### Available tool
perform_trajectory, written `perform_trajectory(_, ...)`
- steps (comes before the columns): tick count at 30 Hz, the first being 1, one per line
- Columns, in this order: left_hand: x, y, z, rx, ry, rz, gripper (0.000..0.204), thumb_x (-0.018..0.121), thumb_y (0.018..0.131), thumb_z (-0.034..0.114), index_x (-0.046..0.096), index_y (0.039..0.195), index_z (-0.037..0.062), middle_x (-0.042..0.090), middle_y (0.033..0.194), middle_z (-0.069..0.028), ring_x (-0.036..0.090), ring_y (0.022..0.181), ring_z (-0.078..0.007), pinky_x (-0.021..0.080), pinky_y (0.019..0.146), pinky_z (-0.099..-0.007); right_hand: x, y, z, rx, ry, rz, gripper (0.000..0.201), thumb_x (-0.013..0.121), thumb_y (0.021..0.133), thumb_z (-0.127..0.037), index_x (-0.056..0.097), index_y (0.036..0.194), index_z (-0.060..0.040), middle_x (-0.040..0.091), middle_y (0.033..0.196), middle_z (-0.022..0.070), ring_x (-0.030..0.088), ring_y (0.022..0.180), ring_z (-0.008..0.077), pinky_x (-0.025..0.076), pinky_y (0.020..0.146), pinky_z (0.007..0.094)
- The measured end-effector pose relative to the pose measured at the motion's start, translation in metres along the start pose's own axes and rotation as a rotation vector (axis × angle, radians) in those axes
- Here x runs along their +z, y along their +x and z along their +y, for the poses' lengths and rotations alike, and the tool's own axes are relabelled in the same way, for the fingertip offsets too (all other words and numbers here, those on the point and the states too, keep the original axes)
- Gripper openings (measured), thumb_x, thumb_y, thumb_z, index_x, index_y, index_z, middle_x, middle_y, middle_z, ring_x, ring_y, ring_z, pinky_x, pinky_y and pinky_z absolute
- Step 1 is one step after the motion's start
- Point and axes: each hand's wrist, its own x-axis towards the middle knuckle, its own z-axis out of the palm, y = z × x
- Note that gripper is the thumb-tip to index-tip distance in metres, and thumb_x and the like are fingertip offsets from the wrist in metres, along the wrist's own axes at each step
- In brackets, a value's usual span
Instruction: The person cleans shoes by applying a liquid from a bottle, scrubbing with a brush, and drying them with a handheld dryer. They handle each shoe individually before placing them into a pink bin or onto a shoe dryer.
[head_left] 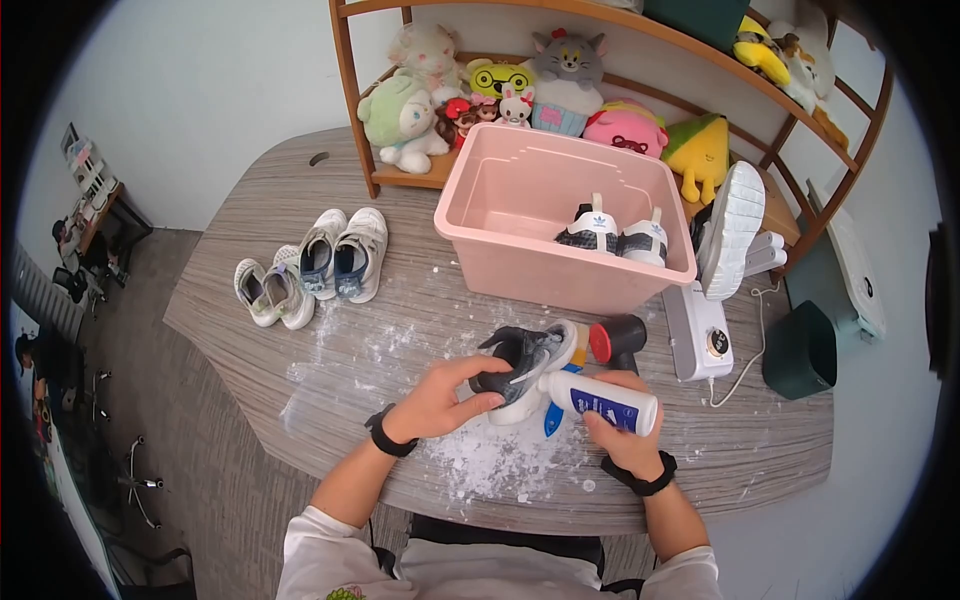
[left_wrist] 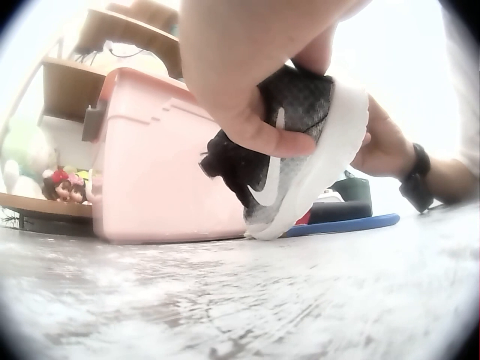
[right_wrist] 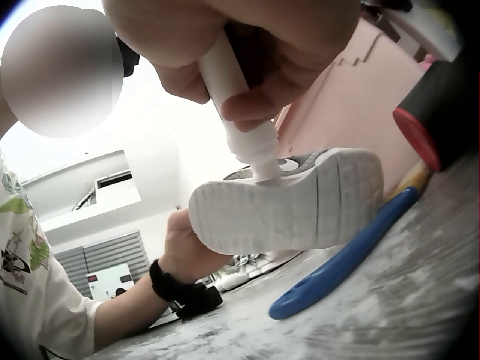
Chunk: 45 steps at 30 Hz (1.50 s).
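My left hand [head_left: 440, 400] grips a small dark grey sneaker [left_wrist: 304, 109] by its heel end, thumb and fingers on either side. A white swoosh marks its side, and its thick white sole [right_wrist: 277, 217] faces toward my right hand. The shoe is tilted, its toe low over the table. In my right hand [head_left: 632, 440] is a white squeeze bottle [head_left: 600, 400] with a blue label, held slanting. Its applicator tip [right_wrist: 264, 166] meets the upper edge of the sole in the right wrist view. Beneath the shoe lies a blue-handled brush [right_wrist: 345, 262].
White powdery residue [head_left: 490, 465] covers the tabletop. A pink bin [head_left: 540, 270] holding two shoes stands behind. Two pairs of small shoes [head_left: 345, 250] sit at left. A black and red hair dryer [head_left: 622, 340], white shoe dryer [head_left: 700, 340] and green bin [head_left: 800, 350] are at right.
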Motion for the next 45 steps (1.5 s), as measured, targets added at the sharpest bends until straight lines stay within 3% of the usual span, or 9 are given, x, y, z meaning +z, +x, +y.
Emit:
perform_trajectory(4, 0.0, 0.001, -0.001, 0.017, 0.008, 0.006, 0.039, 0.08, 0.089, 0.013, 0.068, 0.125, 0.0018, 0.075, 0.111, -0.0152, 0.072, 0.101, -0.0242, 0.054, 0.09, -0.0339, -0.001, 0.003, -0.001, -0.042, -0.093, 0.022, 0.046, 0.082, 0.077, -0.001, 0.068, 0.12, 0.0032, 0.071, 0.116, 0.0145, 0.068, 0.101, 0.0191, 0.055, 0.089, 0.0313)
perform_trajectory(13, 0.003, 0.0, -0.001, 0.059, 0.084, 0.02, 0.043, 0.084, 0.085, 0.013, 0.07, 0.125, 0.0037, 0.075, 0.111, -0.015, 0.073, 0.097, -0.026, 0.056, 0.087, -0.0339, 0.0, -0.002, -0.006, -0.199, -0.129, -0.173, 0.05, 0.085, 0.074, -0.004, 0.069, 0.121, 0.0027, 0.072, 0.116, 0.0173, 0.071, 0.103, 0.024, 0.057, 0.091, 0.0345)
perform_trajectory(15, 0.003, 0.0, 0.001, 0.053, 0.102, 0.007, 0.043, 0.082, 0.087, 0.015, 0.068, 0.126, 0.0042, 0.074, 0.112, -0.0171, 0.073, 0.1, -0.032, 0.056, 0.088, -0.0374, -0.001, -0.004, -0.004, -0.134, -0.115, -0.154, 0.051, 0.085, 0.074, -0.003, 0.068, 0.121, 0.0032, 0.072, 0.116, 0.0173, 0.071, 0.102, 0.024, 0.057, 0.09, 0.0342)
perform_trajectory(19, 0.002, 0.0, 0.003, 0.052, 0.092, 0.016, 0.043, 0.082, 0.087, 0.016, 0.068, 0.126, 0.0038, 0.074, 0.112, -0.0175, 0.073, 0.1, -0.0322, 0.056, 0.088, -0.0377, 0.0, 0.001, -0.005, -0.101, -0.149, -0.065, 0.048, 0.083, 0.074, -0.007, 0.067, 0.119, 0.0022, 0.07, 0.116, 0.0167, 0.069, 0.105, 0.0234, 0.056, 0.091, 0.0353)
perform_trajectory(21, 0.002, 0.0, 0.003, 0.033, 0.091, 0.013, 0.043, 0.082, 0.088, 0.016, 0.068, 0.126, 0.0034, 0.074, 0.113, -0.0177, 0.073, 0.1, -0.0323, 0.056, 0.088, -0.0375, 0.0, 0.0, -0.003, -0.213, -0.205, -0.098, 0.047, 0.083, 0.075, -0.007, 0.068, 0.118, 0.0026, 0.07, 0.117, 0.0171, 0.07, 0.103, 0.0239, 0.056, 0.091, 0.0359)
perform_trajectory(32, 0.003, 0.0, 0.0, 0.002, 0.056, 0.068, 0.043, 0.085, 0.084, 0.014, 0.071, 0.124, 0.003, 0.076, 0.113, -0.0161, 0.073, 0.102, -0.0265, 0.055, 0.09, -0.0351, 0.007, -0.008, -0.015, -0.35, -0.256, -0.192, 0.047, 0.085, 0.073, -0.014, 0.069, 0.114, 0.0029, 0.074, 0.11, 0.0194, 0.073, 0.098, 0.0279, 0.058, 0.088, 0.0377)
perform_trajectory(38, 0.002, 0.001, 0.003, -0.018, 0.044, 0.048, 0.043, 0.085, 0.084, 0.013, 0.071, 0.123, 0.0032, 0.076, 0.113, -0.0156, 0.073, 0.103, -0.0257, 0.054, 0.091, -0.0344, 0.005, -0.003, -0.008, -0.102, -0.102, -0.058, 0.047, 0.083, 0.075, -0.002, 0.068, 0.118, 0.0042, 0.071, 0.113, 0.0161, 0.07, 0.096, 0.0208, 0.056, 0.088, 0.0332)
perform_trajectory(42, 0.002, 0.001, -0.001, 0.0, 0.03, 0.074, 0.043, 0.086, 0.083, 0.012, 0.071, 0.123, 0.0033, 0.076, 0.114, -0.0149, 0.073, 0.103, -0.0246, 0.055, 0.091, -0.0341, 0.009, -0.003, -0.008, -0.104, -0.087, -0.033, 0.047, 0.082, 0.077, -0.003, 0.066, 0.121, 0.0045, 0.071, 0.113, 0.0139, 0.069, 0.096, 0.0175, 0.056, 0.087, 0.0313)
perform_trajectory(45, 0.001, 0.0, 0.001, -0.016, 0.023, 0.072, 0.043, 0.085, 0.083, 0.011, 0.071, 0.123, 0.0031, 0.076, 0.114, -0.0146, 0.073, 0.103, -0.024, 0.055, 0.092, -0.0341, 0.013, -0.004, -0.008, 0.094, 0.077, 0.035, 0.047, 0.081, 0.08, -0.002, 0.065, 0.123, 0.0043, 0.07, 0.112, 0.0114, 0.067, 0.096, 0.0136, 0.056, 0.085, 0.0283)
